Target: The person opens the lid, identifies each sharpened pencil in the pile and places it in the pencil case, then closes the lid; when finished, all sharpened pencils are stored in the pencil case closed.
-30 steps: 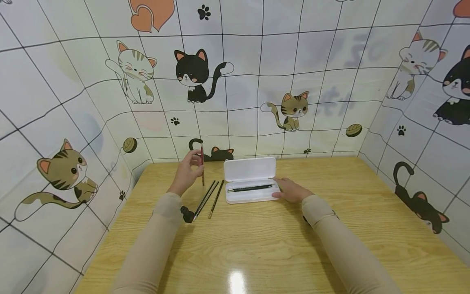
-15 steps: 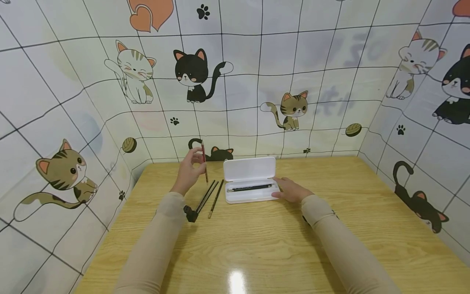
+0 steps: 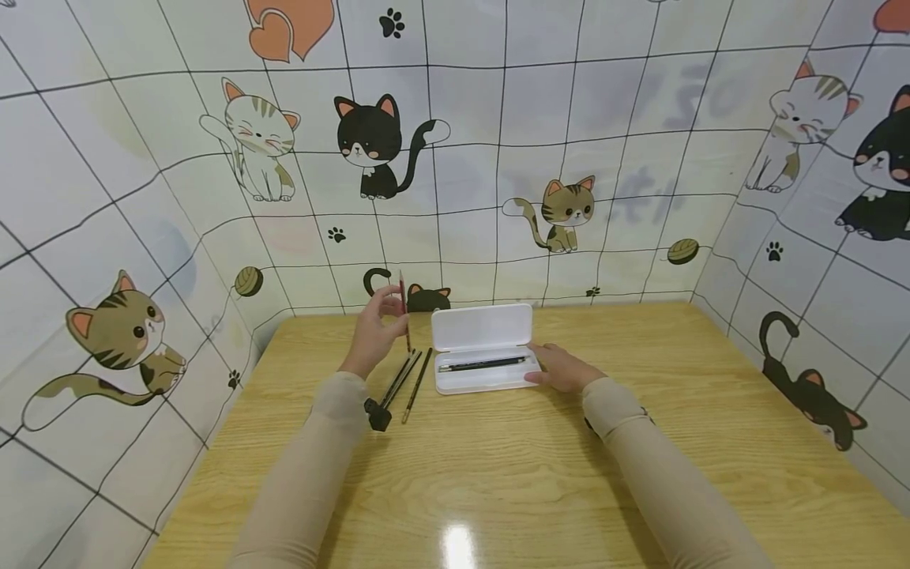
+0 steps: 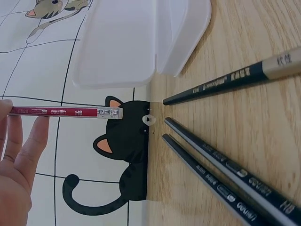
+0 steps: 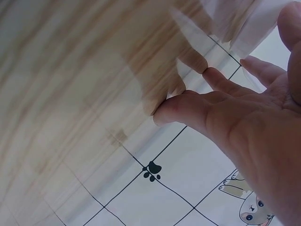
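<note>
A red HB pencil [image 3: 403, 294] stands nearly upright, pinched between the thumb and fingers of my left hand [image 3: 377, 332]. In the left wrist view the silver ferrule end of the red pencil [image 4: 70, 112] sticks out past the fingertips. Just to the right stands an open white pencil case [image 3: 483, 328], with one dark pencil [image 3: 483, 364] lying lengthwise inside. My right hand [image 3: 566, 369] holds the case's right end, thumb at the front and fingers toward the back. In the right wrist view the fingers of the right hand [image 5: 244, 103] reach along the table surface.
Beneath the left hand, a pair of dark pencils [image 3: 400, 381] lies side by side on the wooden table [image 3: 526, 474]. Another dark pencil [image 3: 417, 387] with a beige end lies between them and the case. A cat-printed wall covering [image 3: 469, 182] rises behind the table and at both sides.
The left hand has moved a little to the right with the red pencil, which leans slightly more. The right hand and the case have stayed put.
</note>
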### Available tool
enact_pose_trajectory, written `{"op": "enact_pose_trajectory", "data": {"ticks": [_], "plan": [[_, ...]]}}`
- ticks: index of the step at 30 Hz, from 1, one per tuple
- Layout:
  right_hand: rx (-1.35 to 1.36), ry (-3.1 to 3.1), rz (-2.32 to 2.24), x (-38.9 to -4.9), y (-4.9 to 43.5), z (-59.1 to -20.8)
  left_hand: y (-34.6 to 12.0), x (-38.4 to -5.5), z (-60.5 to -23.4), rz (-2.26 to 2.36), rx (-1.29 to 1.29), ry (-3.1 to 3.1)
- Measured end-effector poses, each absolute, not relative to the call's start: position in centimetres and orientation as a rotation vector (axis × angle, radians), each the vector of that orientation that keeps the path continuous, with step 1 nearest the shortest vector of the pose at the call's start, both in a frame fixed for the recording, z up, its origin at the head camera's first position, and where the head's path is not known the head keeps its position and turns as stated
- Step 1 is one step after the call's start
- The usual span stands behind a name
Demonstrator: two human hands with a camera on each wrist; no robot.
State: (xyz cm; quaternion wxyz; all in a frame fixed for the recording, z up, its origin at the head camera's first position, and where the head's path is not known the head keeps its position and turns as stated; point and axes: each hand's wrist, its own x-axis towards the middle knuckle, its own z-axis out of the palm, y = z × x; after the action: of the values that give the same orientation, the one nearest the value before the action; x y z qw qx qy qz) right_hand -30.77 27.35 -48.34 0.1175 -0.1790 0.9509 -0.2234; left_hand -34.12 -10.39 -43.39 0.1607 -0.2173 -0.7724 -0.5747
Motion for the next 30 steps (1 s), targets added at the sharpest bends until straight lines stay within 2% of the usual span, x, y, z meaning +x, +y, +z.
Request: {"op": "enact_pose_trajectory", "data": {"ticks": [30], "plan": [[-0.530, 2.804, -0.645, -30.5, 27.2, -48.2, -6.5, -34.9, -44.8, -1.617, -0.664, -2.139]]}}
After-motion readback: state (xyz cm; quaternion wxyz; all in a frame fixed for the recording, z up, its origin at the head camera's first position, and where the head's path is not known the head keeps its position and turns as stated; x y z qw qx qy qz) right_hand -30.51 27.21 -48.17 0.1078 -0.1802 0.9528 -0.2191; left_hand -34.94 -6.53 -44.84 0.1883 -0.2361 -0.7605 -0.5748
